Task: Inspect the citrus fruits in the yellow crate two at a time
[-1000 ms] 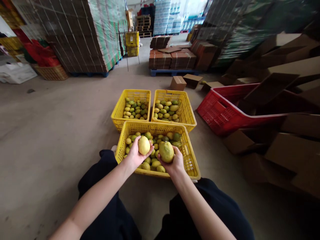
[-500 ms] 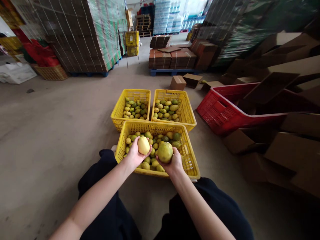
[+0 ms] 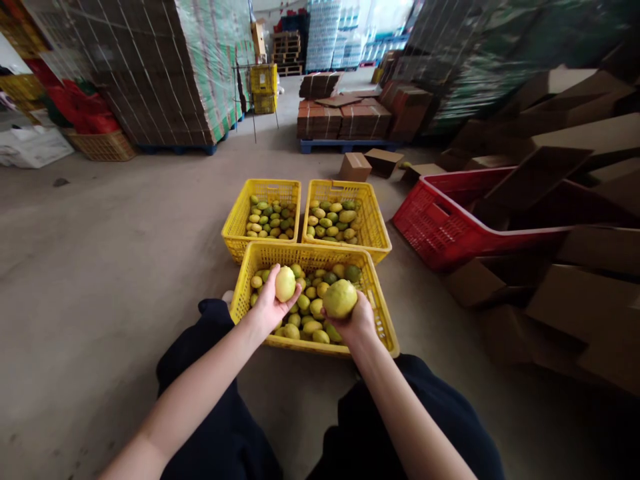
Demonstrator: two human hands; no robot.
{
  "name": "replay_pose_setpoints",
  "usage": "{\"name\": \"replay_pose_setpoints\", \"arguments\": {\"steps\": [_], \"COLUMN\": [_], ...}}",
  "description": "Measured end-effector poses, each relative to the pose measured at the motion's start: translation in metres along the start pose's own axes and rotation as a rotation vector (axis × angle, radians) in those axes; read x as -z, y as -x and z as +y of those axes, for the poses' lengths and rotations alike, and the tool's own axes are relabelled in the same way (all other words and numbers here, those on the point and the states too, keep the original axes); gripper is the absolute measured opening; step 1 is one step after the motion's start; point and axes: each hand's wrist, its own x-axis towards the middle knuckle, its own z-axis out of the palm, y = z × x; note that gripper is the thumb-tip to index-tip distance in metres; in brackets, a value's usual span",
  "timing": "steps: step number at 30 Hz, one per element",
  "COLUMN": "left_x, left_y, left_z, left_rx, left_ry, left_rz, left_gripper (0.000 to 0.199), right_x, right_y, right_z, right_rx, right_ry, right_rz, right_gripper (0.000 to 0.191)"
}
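Observation:
My left hand (image 3: 274, 303) is closed around a pale yellow lemon (image 3: 285, 284), its knobbly end upward. In my right hand (image 3: 356, 319) rests a larger yellow-green lemon (image 3: 340, 299), with fingers wrapped under and beside it. Both hands hover apart over the nearest yellow crate (image 3: 385, 327), which holds many yellow and green lemons (image 3: 313, 327). My forearms and hands hide some of the fruit and part of the crate's near side.
Two more yellow crates (image 3: 235, 230) (image 3: 377, 227) of lemons stand just beyond. At right are a red crate (image 3: 425, 227) and loose cardboard boxes (image 3: 575, 300). Bundled flat cartons (image 3: 345, 120) sit on a blue pallet (image 3: 330, 145) farther back; wrapped stacks (image 3: 150, 73) rise behind.
My right hand has shifted slightly right and up and its lemon has turned, its rough end no longer uppermost. My left hand has tilted its lemon and raised it slightly.

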Motion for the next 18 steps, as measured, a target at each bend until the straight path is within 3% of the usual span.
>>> {"name": "replay_pose_setpoints", "arguments": {"steps": [5, 12, 18], "left_x": [0.004, -0.001, 0.000], "left_y": [-0.004, -0.004, 0.001], "left_z": [0.000, -0.001, 0.001], "left_rx": [0.134, 0.030, 0.044], "left_ry": [-0.093, -0.121, -0.175], "left_rz": [-0.130, -0.028, -0.128], "left_gripper": [0.033, 0.019, 0.027], "right_x": [-0.006, -0.013, -0.013], "right_y": [0.006, 0.020, 0.025], "right_z": [0.002, 0.000, -0.001], "right_rx": [-0.060, 0.074, 0.044], "right_ry": [0.052, 0.040, 0.060], "right_rz": [-0.001, -0.003, -0.126], "right_gripper": [0.019, 0.015, 0.020]}}
